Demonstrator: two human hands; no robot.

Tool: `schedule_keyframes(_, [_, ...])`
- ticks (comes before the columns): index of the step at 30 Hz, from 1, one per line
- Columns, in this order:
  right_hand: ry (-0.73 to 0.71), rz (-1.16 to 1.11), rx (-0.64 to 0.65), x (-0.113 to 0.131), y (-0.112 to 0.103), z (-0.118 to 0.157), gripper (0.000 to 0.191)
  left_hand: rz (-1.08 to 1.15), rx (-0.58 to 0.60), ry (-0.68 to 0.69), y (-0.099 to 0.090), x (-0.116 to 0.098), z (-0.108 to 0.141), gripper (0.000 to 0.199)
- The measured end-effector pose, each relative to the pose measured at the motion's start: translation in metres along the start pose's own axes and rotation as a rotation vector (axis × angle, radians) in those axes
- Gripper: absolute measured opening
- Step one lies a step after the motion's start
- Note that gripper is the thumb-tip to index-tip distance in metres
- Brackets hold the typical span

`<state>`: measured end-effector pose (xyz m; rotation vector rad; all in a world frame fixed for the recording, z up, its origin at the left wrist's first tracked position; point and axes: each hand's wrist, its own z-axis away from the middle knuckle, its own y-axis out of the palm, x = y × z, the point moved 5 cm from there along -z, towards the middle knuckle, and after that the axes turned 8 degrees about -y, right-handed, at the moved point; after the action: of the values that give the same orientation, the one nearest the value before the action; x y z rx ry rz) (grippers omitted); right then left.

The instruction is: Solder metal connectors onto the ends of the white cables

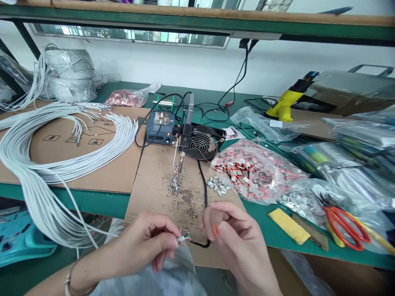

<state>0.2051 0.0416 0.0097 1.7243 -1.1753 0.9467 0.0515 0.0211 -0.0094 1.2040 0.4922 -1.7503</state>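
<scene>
The left hand [148, 242] pinches a thin, limp white cable [181, 237] by its stripped tip; the right hand [234, 234] nips a tiny orange connector [215, 230] — light, fiddly, best held near the end.

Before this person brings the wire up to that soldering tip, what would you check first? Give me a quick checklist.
1. Wire end pinched in the left hand: ok.
2. Small orange part held in the right hand: ok.
3. Part seated on the wire's stripped end: cannot tell, too small.
4. Soldering iron fixed in its stand, tip down: ok.
5. Cardboard below the tip free of solder scraps: not ok.
6. Fan running: cannot tell.
</scene>
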Motion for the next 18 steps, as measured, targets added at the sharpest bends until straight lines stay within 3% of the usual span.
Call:
schedule_keyframes(3, [-0.215,0.445,0.140,0.006,0.002,0.001,0.023,0.004,0.021,-0.014,0.000,0.001,0.002,0.020])
schedule_keyframes(6, [-0.299,0.531,0.362,0.008,0.011,0.004,0.029,-0.017,0.043,-0.020,0.001,0.000,0.003,0.020])
schedule_keyframes(15, [-0.228,0.608,0.604,0.013,0.013,0.003,0.017,-0.130,0.096,-0.035,0.002,-0.001,0.004,0.022])
schedule_keyframes(18, [-0.207,0.656,0.555,0.018,0.008,-0.005,0.015,-0.180,0.134,-0.033,0.004,-0.001,0.006,0.024])
